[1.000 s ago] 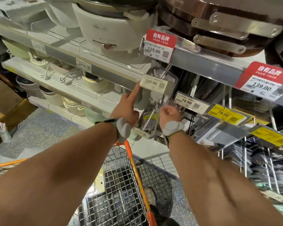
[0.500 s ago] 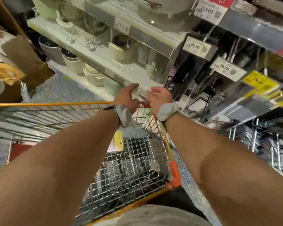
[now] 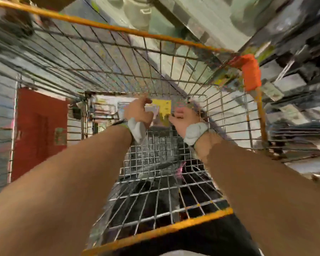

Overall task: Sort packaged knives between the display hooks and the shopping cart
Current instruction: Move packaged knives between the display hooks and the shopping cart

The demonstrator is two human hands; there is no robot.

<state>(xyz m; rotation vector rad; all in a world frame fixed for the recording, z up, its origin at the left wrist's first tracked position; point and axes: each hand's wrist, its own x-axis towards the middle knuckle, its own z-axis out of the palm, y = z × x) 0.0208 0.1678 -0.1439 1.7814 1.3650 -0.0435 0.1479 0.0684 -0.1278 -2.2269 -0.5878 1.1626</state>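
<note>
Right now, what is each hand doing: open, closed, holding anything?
Left hand: down in the shopping cart, fingers curled; the blur hides whether it holds anything.
Right hand: beside it, fingers curled, by a yellow-labelled package; grip cannot be told.

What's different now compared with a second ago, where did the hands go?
Both hands came down from the display hooks with the price tags into the shopping cart. The left hand and right hand now sit low inside the basket beside a yellow-labelled package; blur hides whether either grips it. The view swung downward too. Both wrists keep their grey bands.
</note>
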